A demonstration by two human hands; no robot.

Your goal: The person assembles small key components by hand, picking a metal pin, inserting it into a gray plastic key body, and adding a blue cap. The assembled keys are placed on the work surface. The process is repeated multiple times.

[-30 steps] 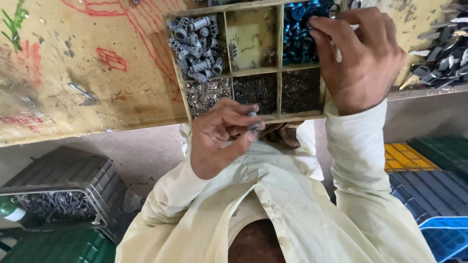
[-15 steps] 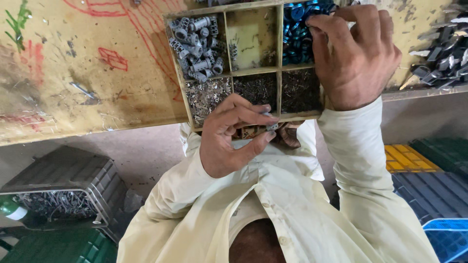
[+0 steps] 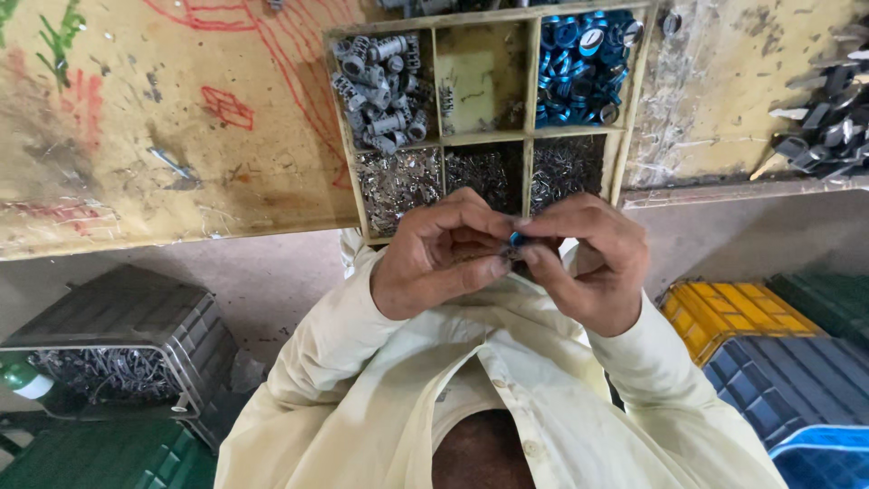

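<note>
Both hands, left hand [image 3: 439, 254] and right hand [image 3: 588, 263], pinch one small blue cap [image 3: 515, 239] together by the near edge of the six-compartment wooden tray [image 3: 526, 136] on the workbench [image 3: 181, 136].

Your left hand [image 3: 434, 258] and right hand [image 3: 588, 263] meet fingertip to fingertip at the near edge of the compartment tray [image 3: 529, 167], whose thin dividers wall off each bin from the next. Left of the tray, the scribbled bench top [image 3: 163, 136] lies open; to the right, dark metal parts [image 3: 828, 127] crowd the bench edge
</note>
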